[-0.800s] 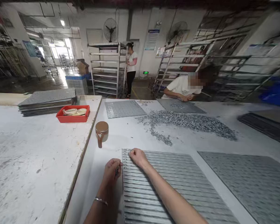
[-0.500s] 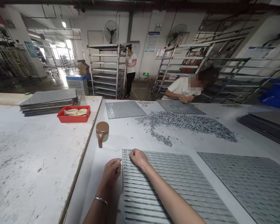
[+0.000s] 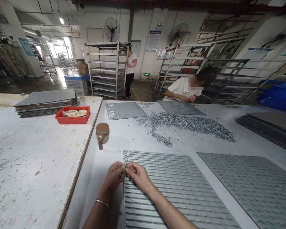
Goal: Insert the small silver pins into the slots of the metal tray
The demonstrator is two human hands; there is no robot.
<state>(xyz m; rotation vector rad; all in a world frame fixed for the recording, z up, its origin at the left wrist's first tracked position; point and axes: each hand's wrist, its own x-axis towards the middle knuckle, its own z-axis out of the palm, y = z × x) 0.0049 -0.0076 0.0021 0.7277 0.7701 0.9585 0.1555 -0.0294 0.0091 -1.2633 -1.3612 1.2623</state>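
Indoors, before metal racks, a ridged plate lies on the white tabletop; at its edge, the left hand clutches grey pieces, meeting the right hand, whose grip is unclear.

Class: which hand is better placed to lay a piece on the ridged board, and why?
Probably the right hand: it is over the ridged board, while the left hand is mostly beyond the board's edge, holding small pieces.

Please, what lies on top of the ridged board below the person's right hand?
Small shiny pieces lie on the ridged board near its far left corner. The right hand and forearm hide part of the board, so what is beneath them cannot be seen.
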